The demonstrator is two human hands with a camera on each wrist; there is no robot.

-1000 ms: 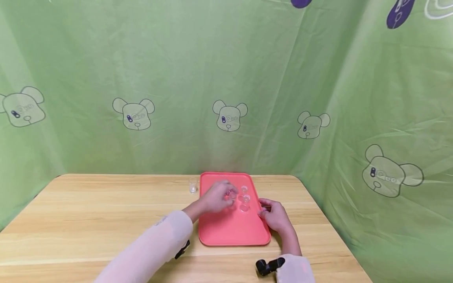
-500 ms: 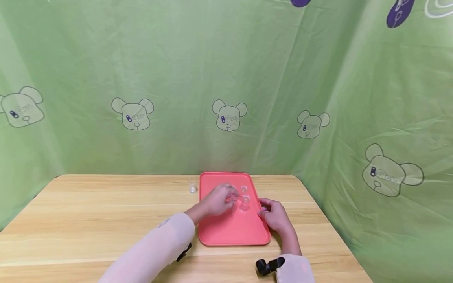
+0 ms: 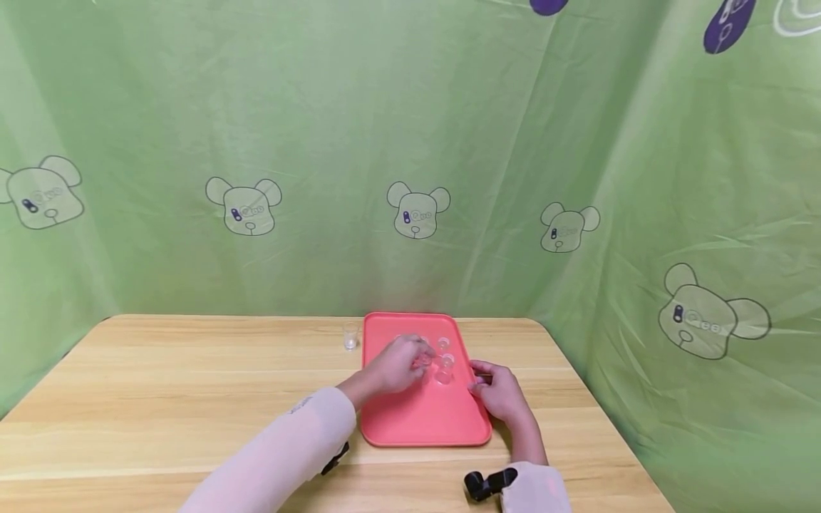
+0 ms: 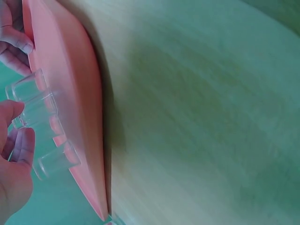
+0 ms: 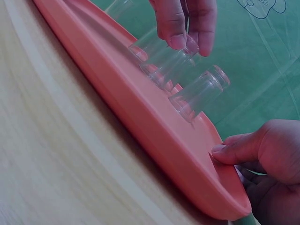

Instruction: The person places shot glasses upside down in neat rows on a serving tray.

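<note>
table same; left hand [image 3: 399,365] shifted slightly toward glass [image 3: 425,360].

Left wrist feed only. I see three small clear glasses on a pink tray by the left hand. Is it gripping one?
Observer: Looks like it. In the right wrist view the left hand has its fingertips on the rim of the middle glass, which stands upright on the tray.
Operator: What is the right hand doing?
Observer: The right hand holds the tray's right edge, with its thumb on top of the rim.
Operator: Anything off the tray?
Observer: Yes. The head view shows a lone glass upright on the wooden table, just left of the tray's far corner.
</note>
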